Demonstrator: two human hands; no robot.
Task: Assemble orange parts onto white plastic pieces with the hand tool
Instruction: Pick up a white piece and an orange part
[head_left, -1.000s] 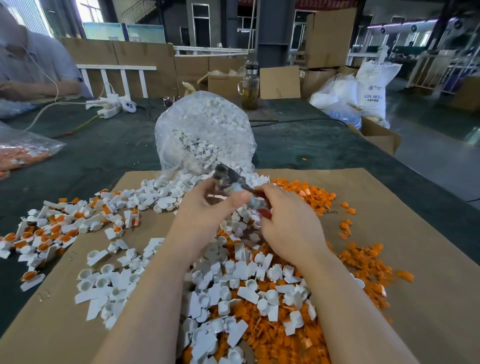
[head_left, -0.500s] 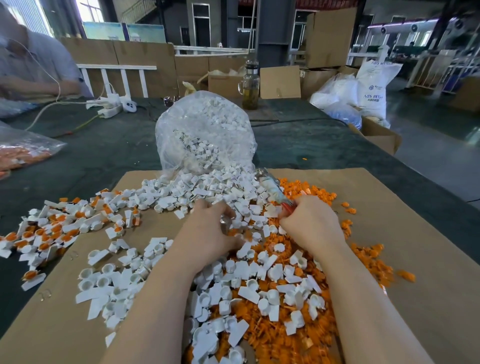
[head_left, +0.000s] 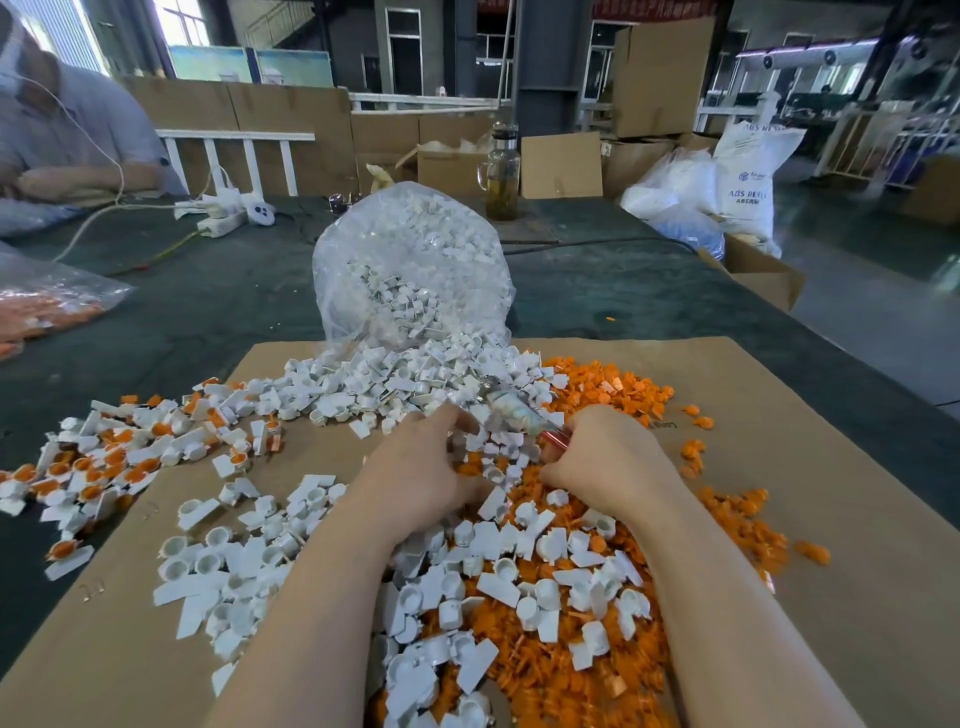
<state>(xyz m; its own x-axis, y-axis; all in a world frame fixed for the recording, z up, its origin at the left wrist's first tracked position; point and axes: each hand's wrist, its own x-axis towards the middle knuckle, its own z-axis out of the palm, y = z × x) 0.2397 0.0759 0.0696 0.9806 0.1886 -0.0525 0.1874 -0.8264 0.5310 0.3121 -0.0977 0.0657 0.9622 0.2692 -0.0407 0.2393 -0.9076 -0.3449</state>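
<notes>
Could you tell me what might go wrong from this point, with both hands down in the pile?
The right hand holds the hand tool while digging among loose white pieces; its metal tip could nick the left hand close beside it. The clear bag lies open, so more pieces may spill out and bury the orange parts. Finished pieces to the left could get mixed in.

Both hands low and close together, left (head_left: 415, 467) fingers curled, right (head_left: 608, 462) fisted.

Right hand (head_left: 608, 457) gripping the hand tool (head_left: 511, 410) (blurred), left hand (head_left: 421, 467) reaching into white pieces (head_left: 498, 551), orange parts (head_left: 613, 389) lying beside.
</notes>
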